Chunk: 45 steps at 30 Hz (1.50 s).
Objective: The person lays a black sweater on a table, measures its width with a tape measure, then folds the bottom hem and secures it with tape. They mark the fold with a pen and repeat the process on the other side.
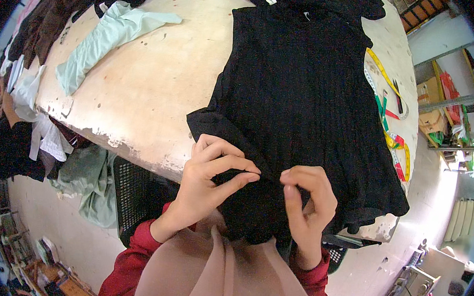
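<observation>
A black sleeveless-looking garment (298, 91) with fine vertical ribs lies over the table, its near part hanging over the front edge toward me. My left hand (212, 171) pinches black cloth near that edge between thumb and forefinger, the other fingers curled. Close by on the right, my right hand (308, 202) has its thumb and forefinger bent together at the same cloth. A small gap separates the two hands' fingertips. Dark fabric makes it hard to see exactly which fold or edge each hand grips.
The pale, worn table (158, 79) bears a mint-green cloth (102, 40) and dark clothes (51, 19) at far left. Tape measures (394, 128) lie along the right edge. A black perforated crate (131, 198) stands below the table. Shelving (450, 99) is at the right.
</observation>
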Motion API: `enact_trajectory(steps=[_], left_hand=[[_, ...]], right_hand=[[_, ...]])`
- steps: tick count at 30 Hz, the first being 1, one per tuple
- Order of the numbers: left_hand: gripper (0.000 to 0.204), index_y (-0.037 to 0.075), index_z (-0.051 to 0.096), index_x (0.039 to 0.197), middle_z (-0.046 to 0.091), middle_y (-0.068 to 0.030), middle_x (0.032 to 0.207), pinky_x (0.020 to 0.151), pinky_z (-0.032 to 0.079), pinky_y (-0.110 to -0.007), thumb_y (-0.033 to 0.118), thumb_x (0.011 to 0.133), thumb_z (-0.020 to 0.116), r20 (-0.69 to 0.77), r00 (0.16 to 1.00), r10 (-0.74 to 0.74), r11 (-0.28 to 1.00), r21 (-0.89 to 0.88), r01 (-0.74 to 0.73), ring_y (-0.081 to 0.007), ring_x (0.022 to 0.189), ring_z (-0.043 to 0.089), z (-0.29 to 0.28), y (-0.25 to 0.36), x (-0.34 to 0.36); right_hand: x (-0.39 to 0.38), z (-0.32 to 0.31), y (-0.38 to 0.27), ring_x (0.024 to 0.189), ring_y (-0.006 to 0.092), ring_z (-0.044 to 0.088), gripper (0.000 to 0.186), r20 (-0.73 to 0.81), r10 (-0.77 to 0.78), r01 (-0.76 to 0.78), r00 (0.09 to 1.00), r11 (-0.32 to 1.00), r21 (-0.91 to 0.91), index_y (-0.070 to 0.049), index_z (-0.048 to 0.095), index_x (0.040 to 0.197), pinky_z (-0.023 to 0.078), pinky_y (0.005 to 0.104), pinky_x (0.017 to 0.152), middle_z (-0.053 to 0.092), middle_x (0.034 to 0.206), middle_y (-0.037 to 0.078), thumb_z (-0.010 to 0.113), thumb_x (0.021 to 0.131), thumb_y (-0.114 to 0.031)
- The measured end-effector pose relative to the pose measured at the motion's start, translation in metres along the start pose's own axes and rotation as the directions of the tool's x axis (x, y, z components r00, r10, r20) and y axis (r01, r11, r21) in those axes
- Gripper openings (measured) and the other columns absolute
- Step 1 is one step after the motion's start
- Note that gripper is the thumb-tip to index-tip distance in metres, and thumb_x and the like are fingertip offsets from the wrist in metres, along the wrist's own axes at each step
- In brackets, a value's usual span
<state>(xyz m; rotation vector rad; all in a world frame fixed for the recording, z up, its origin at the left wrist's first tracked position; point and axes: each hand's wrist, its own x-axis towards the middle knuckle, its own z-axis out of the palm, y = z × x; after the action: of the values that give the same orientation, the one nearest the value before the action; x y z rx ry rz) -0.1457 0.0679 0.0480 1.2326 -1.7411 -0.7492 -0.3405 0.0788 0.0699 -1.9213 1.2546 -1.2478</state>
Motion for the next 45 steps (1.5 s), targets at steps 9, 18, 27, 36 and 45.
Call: enact_trajectory(steps=[9,18,27,36,45], left_hand=[[0.017,0.011,0.074,0.087,0.062,-0.0024,0.088,0.080,0.042,-0.033,0.009,0.071,0.080,-0.002,1.000,0.002,1.000,0.025,-0.002,-0.0219,0.090,0.052,0.001,0.003,-0.002],[0.017,0.010,0.072,0.089,0.067,-0.0027,0.090,0.082,0.042,-0.034,0.007,0.074,0.078,0.014,1.000,0.027,1.000,0.011,-0.027,-0.0229,0.089,0.053,0.001,0.002,-0.002],[0.008,0.006,0.073,0.087,0.070,-0.0015,0.085,0.079,0.044,-0.032,0.008,0.079,0.074,0.072,0.989,-0.131,0.981,-0.137,0.140,-0.0190,0.088,0.052,-0.002,0.000,0.000],[0.010,0.010,0.071,0.086,0.069,0.0022,0.085,0.084,0.040,-0.033,0.010,0.077,0.075,0.024,0.990,-0.142,0.986,-0.084,0.143,-0.0182,0.089,0.051,0.002,0.004,-0.004],[0.010,0.012,0.069,0.085,0.068,0.0040,0.085,0.087,0.035,-0.034,0.009,0.077,0.074,0.022,0.991,-0.131,0.990,-0.046,0.132,-0.0189,0.093,0.050,0.000,0.006,-0.005]], right_hand=[[0.006,0.009,-0.002,0.077,0.0154,0.055,0.010,0.057,0.134,-0.132,0.989,0.990,-0.049,-0.004,0.069,0.089,0.044,0.0266,0.066,0.065,0.085,0.005,0.069,0.079,0.000],[0.004,0.019,-0.003,0.078,0.0182,0.054,0.011,0.057,0.136,-0.133,0.989,0.990,-0.048,-0.004,0.065,0.088,0.043,0.0275,0.065,0.063,0.086,0.006,0.069,0.078,0.000],[-0.010,0.033,0.005,0.085,0.0184,0.056,0.028,0.014,-0.289,0.261,0.957,0.843,-0.470,-0.010,0.063,0.101,0.039,0.0319,0.076,0.059,0.101,0.001,0.075,0.076,-0.005],[-0.005,0.021,0.001,0.086,0.0209,0.061,0.010,-0.062,0.153,-0.156,0.986,0.987,-0.039,-0.005,0.067,0.099,0.047,0.0319,0.077,0.064,0.096,0.009,0.064,0.089,-0.005],[-0.006,0.015,-0.008,0.083,0.0205,0.060,0.012,-0.028,0.232,-0.232,0.972,0.973,-0.016,-0.006,0.067,0.093,0.048,0.0296,0.071,0.065,0.093,0.008,0.070,0.082,-0.006]])
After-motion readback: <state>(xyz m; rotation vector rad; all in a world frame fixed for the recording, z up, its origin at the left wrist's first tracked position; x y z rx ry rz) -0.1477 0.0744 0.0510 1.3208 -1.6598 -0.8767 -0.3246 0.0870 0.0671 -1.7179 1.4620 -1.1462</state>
